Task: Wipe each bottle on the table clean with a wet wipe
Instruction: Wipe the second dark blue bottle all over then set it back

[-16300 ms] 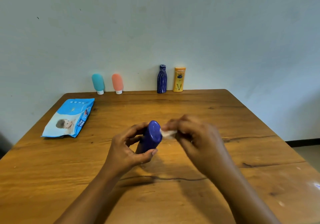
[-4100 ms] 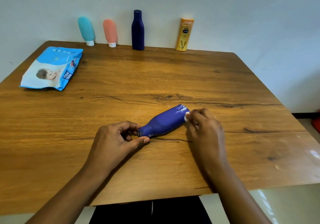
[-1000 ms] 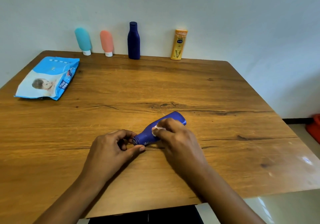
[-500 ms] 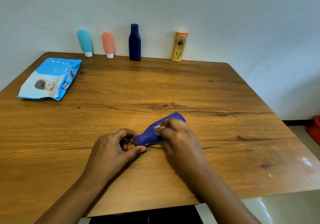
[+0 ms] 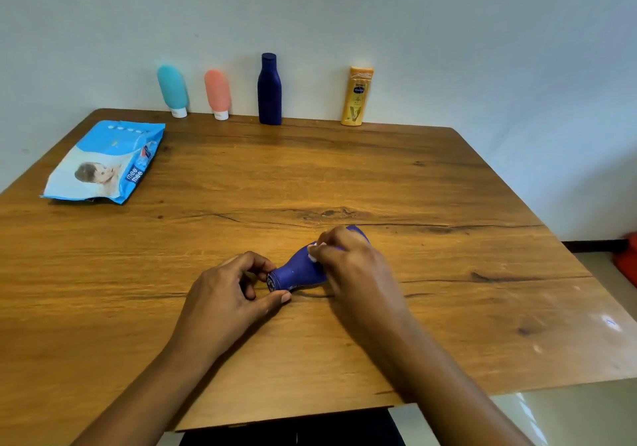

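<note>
A blue bottle [image 5: 300,271] lies on its side on the wooden table [image 5: 344,177], cap end toward me. My left hand [image 5: 229,299] pinches its cap between thumb and fingers. My right hand [image 5: 355,266] covers the bottle's body and presses a small white wet wipe [image 5: 313,252] against it; only a scrap of the wipe shows. Along the wall at the back stand a teal tube [image 5: 173,90], a coral tube [image 5: 218,93], a dark blue bottle [image 5: 269,90] and a yellow bottle [image 5: 357,97].
A blue pack of wet wipes [image 5: 105,164] lies flat at the back left of the table. The table's near edge runs just below my forearms. A red object [image 5: 628,256] sits on the floor at the far right.
My right hand with the wipe has slid a little along the lying bottle's body toward its base. My left hand has kept its hold on the cap.
</note>
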Tool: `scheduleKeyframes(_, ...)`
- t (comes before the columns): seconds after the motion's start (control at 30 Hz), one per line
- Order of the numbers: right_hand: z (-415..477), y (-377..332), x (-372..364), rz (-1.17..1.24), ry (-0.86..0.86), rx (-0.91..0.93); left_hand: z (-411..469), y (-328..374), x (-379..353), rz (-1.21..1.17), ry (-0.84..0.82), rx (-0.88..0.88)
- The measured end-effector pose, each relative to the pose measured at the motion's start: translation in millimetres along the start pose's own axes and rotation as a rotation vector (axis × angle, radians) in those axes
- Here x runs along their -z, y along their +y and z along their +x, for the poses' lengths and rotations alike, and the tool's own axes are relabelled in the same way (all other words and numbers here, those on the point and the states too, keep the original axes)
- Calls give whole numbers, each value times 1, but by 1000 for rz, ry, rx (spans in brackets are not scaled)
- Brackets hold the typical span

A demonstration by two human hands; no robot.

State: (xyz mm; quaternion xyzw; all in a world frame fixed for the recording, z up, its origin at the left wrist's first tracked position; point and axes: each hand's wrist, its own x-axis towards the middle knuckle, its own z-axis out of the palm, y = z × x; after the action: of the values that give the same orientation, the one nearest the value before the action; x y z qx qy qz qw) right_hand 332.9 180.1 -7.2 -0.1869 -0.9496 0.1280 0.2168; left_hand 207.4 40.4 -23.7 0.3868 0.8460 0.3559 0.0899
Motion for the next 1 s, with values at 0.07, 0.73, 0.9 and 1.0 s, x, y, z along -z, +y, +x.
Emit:
scheduleKeyframes(0.07, 3, 3, -4, 18, 2, -31, 1, 0, 0, -7, -6, 15)
scheduleKeyframes(0.73, -14, 43, 15, 134, 357, -295, -17, 11, -7, -130, 106, 45)
scheduleKeyframes(0.9, -25, 9, 15, 227, 379, -133, -22, 18, -8, -149, 155, -160)
scheduleKeyframes(1.0, -33, -10, 9, 282, 383, -27, -22, 15, -8, -142, 204, -243)
